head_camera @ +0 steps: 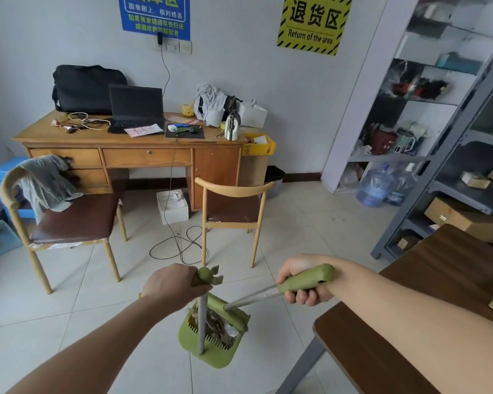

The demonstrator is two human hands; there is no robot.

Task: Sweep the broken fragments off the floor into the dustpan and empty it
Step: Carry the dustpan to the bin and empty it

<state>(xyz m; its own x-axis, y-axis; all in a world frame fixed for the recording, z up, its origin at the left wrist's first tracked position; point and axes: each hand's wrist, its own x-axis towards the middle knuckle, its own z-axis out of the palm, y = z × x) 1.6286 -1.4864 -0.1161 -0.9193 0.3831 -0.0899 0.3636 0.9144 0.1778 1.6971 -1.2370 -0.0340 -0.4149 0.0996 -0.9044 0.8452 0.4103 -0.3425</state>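
A green dustpan stands on the tiled floor just in front of me, its grey pole upright. My left hand grips the green top of that pole. Brown and pale fragments lie heaped inside the pan. My right hand is closed around the green grip of the broom handle. The metal shaft slants down to the left, and the green broom head rests in the pan on top of the fragments.
A dark wooden table juts in at the lower right. Two wooden chairs stand ahead before a cluttered desk, with a black cable looped on the floor. A bin sits beside the desk; grey shelving lines the right wall.
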